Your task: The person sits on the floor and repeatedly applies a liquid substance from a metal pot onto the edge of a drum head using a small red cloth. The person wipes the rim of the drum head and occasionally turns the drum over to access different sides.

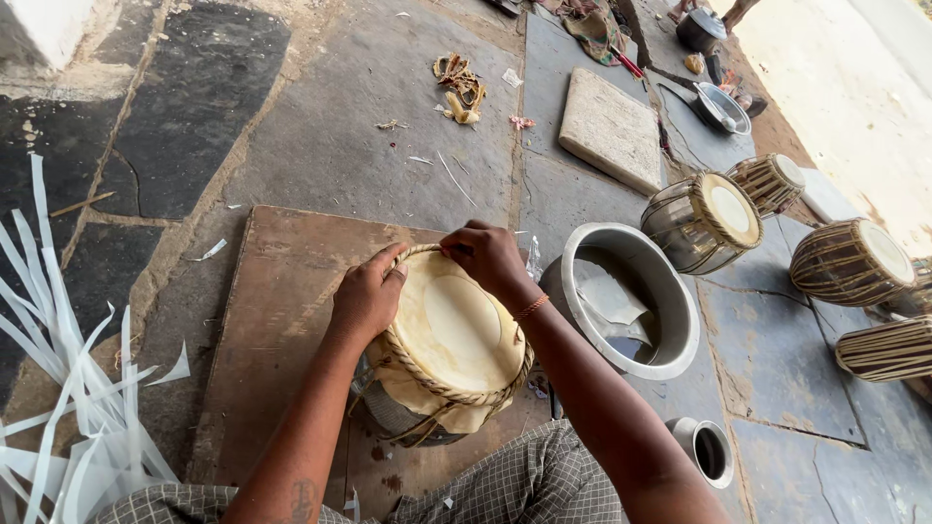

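Drum (456, 335) on wooden board (291, 320): left hand (367, 296) clamps braided rim (442, 386); right hand (488, 255) pinches lacing at far edge (best kept taut, evenly seated)

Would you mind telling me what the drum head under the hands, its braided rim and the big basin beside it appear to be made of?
The drum head looks like pale animal hide: matte, cream, with loose edges hanging below. The braided rim seems to be twisted hide or fibre cord, tan and rope-like. The basin looks like metal, grey with a dull sheen. The left hand and right hand both grip the rim.
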